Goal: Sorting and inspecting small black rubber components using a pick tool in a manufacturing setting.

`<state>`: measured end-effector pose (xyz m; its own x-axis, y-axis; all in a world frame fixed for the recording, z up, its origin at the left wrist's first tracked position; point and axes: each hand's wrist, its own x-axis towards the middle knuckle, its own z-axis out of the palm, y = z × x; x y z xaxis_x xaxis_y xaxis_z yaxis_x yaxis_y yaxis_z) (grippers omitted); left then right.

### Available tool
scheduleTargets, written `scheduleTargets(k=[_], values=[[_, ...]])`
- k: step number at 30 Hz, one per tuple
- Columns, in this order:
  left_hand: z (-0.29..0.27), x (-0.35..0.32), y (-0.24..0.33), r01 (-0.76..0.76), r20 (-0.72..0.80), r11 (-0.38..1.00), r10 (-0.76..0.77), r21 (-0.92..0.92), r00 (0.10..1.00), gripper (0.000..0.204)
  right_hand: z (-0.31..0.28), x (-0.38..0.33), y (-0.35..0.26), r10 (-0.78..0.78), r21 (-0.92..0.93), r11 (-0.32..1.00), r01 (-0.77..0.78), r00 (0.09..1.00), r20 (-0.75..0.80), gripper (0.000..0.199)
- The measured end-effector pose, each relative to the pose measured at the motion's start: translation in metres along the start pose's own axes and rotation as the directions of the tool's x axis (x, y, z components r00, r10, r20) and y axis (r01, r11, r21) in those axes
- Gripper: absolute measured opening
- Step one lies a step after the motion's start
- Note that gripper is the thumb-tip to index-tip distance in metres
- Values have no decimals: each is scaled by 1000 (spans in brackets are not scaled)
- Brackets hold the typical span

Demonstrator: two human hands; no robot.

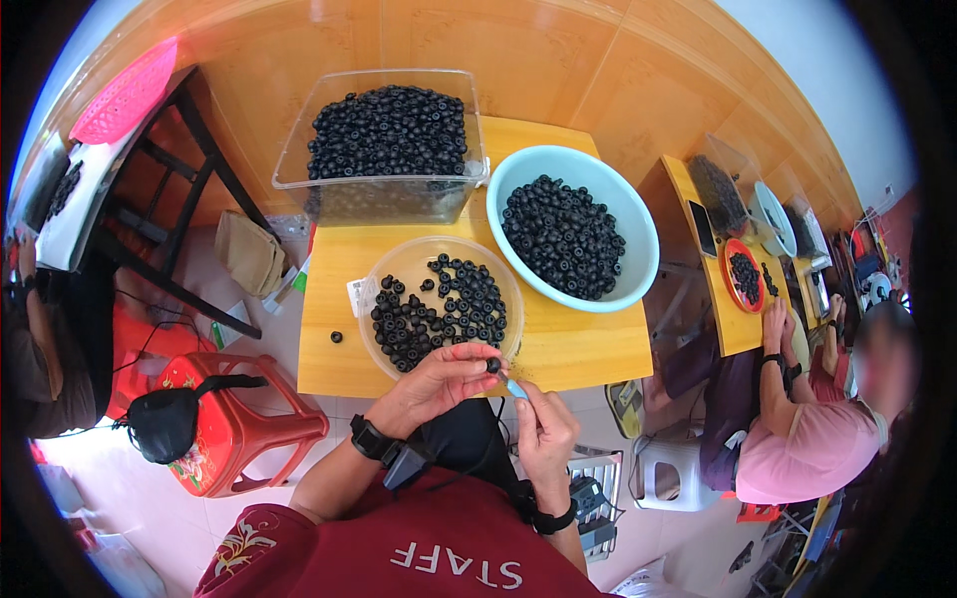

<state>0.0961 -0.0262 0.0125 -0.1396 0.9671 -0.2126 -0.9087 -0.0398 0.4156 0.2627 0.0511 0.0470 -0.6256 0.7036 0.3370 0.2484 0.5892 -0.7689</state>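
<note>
My left hand (439,385) pinches a small black ring-like part (492,366) between thumb and fingertips, just above the near rim of a shallow clear round tub (518,329). Closed round a small tool with a light-blue handle (515,389), my right hand (546,431) holds its thin tip against the part. What kind of tip it is, I cannot make out. Loose black parts (469,299) of the same sort are scattered in the tub. One more black part (336,337) lies alone on the yellow table (578,349), left of the tub.
Behind the tub stand a clear rectangular bin (389,204) and a light-blue basin (643,249), both holding many black parts. A red stool (239,419) with a black bag (162,424) is at left. Co-workers sit at both sides, one in a pink shirt (807,453) by another table.
</note>
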Motion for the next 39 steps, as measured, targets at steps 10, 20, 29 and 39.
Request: scheduleTargets(k=[10, 20, 29, 39], values=[[-2, -4, -4, 38, 23, 999, -38, -14, 999, 23, 0, -4, 3, -34, -110, 993, 34, 999, 2, 17], [3, -6, -5, 37, 26, 998, -35, -59, 999, 18, 0, -5, 2, -97, -125, 987, 96, 995, -1, 20], [1, -7, -8, 61, 22, 996, -60, -69, 998, 17, 1, -7, 4, -158, -172, 974, 150, 987, -33, 23], [3, -7, -8, 121, 28, 992, -120, -29, 992, 15, 5, -10, 28, -84, -192, 979, 72, 995, -58, 20]])
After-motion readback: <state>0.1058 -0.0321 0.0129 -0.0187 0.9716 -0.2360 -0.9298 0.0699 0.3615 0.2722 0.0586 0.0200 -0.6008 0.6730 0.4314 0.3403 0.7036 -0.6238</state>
